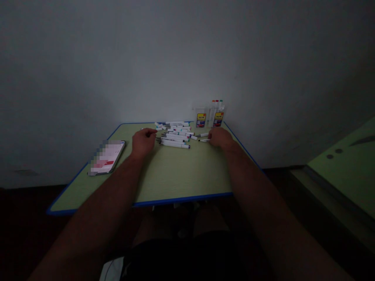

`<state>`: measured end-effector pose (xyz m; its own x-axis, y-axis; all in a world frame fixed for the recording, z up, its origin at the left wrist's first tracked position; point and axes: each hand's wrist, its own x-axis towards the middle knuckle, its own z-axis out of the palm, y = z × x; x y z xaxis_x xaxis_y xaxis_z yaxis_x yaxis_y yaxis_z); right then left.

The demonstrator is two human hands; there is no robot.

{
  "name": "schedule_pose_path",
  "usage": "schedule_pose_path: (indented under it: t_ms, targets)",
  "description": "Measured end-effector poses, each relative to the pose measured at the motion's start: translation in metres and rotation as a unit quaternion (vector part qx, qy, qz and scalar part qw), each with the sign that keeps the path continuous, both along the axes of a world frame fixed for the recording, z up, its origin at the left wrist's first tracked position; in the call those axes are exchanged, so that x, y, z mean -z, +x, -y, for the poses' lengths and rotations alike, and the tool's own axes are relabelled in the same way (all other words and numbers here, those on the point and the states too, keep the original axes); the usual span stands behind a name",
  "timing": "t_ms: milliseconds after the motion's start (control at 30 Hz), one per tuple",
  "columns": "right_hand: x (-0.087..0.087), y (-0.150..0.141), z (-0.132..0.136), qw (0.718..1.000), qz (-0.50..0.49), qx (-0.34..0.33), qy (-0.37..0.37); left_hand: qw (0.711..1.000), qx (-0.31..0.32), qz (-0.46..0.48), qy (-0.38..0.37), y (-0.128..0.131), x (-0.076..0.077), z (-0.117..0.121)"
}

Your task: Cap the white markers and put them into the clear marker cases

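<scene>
A pile of white markers (pixel 175 137) lies across the far middle of the table, several with their grey tip ends bare. Several loose white caps (pixel 159 125) are at its back left. Left of the pile, my left hand (pixel 143 142) is closed with curled fingers; a bit of white shows behind it, but what it holds is hidden. On the pile's right, my right hand (pixel 220 138) is closed around the end of a white marker (pixel 204 140), whose dark tip points left. Another uncapped marker (pixel 202 135) lies just beyond it, its right end near my fingers.
Two clear plastic cases (pixel 200 116) with yellow labels stand at the back right; the right one holds orange-, red- and green-ended markers (pixel 217 102). A phone (pixel 109 158) lies at the left. The green table (pixel 181 175) has a blue edge and stands against a grey wall (pixel 164 58).
</scene>
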<state>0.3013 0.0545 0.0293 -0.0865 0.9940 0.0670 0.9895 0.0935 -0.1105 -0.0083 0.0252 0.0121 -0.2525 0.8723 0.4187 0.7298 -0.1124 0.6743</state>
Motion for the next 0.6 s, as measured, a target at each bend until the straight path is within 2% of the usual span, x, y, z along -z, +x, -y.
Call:
schedule_pose_path:
  t_ms: [133,267,433,600]
  targets:
    - [-0.004,0.004,-0.003,0.995,-0.095,-0.034,-0.009,1.0,0.003,0.001,0.005,0.0,0.002,-0.002]
    - [-0.008,0.006,-0.003,0.968,-0.248,-0.031,-0.008,1.0,0.009,0.009,0.012,-0.002,0.006,-0.006]
    - [-0.007,0.0,0.0,0.895,-0.443,-0.015,-0.045,1.0,0.014,0.015,0.012,-0.002,0.008,-0.008]
    - [-0.007,-0.005,0.002,0.832,-0.55,-0.013,-0.072,0.999,0.021,0.023,0.021,0.001,0.005,-0.006]
